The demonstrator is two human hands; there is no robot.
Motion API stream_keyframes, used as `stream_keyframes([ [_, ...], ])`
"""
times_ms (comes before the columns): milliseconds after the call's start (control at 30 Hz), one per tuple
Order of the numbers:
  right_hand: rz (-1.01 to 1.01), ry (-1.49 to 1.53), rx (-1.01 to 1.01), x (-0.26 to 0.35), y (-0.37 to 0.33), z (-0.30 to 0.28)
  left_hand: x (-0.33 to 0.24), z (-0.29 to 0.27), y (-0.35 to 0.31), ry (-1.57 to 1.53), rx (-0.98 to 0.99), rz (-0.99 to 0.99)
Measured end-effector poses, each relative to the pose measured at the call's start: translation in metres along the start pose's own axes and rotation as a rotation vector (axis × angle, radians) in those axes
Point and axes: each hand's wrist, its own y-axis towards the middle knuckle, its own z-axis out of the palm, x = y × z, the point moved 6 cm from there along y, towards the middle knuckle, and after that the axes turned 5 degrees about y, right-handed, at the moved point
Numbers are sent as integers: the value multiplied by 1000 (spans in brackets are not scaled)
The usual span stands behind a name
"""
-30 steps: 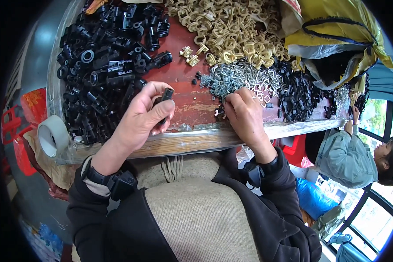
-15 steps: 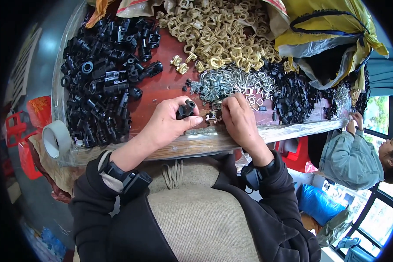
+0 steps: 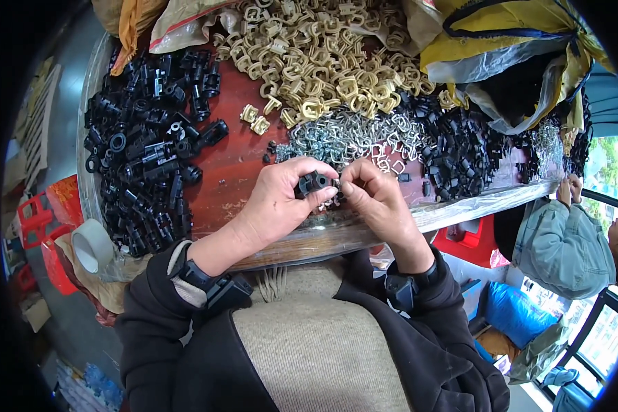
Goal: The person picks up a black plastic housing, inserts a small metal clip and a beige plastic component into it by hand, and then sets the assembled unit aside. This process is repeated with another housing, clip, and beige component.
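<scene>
My left hand (image 3: 279, 203) grips a small black plastic part (image 3: 313, 183) between thumb and fingers, just above the near edge of the red worktable (image 3: 233, 168). My right hand (image 3: 371, 200) meets it from the right, fingertips pinching a small silver metal clip (image 3: 336, 184) against the black part. Directly behind both hands lies a heap of silver metal clips (image 3: 353, 139). A pile of black plastic parts (image 3: 147, 158) fills the table's left side.
Beige plastic pieces (image 3: 316, 55) are heaped at the back, another heap of black parts (image 3: 463, 154) at the right, and yellow and tan bags (image 3: 508, 41) behind. A tape roll (image 3: 91, 245) hangs at the table's left edge. Another person in a grey jacket (image 3: 563, 240) crouches at right.
My left hand carried the black part from the left pile rightward to the table's front middle. My right hand left the silver heap with a clip and closed in on it.
</scene>
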Motion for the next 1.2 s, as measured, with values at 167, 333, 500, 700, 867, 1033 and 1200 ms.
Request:
stream_keyframes([
  [167, 42, 192, 19, -2, -3, 13, -6, -4, -5, 90, -5, 61],
  [333, -176, -204, -117, 26, -10, 25, 4, -9, -17, -175, 3, -112],
  [500, -449, -522, -195, 52, -15, 47, 11, -11, -30, -509, 6, -229],
  [700, -326, -457, -123, 47, -10, 52, 14, -16, -39, -631, 34, -300],
  [867, -111, -131, -88, 19, -1, 46, 17, -19, -35, -613, 47, -306],
  [1033, 168, 442, -131, -5, -2, 43, 11, -23, -24, -339, -61, -88],
  [1200, 218, 607, -138, -14, -5, 33, 1, -15, -18, -185, -104, -18],
])
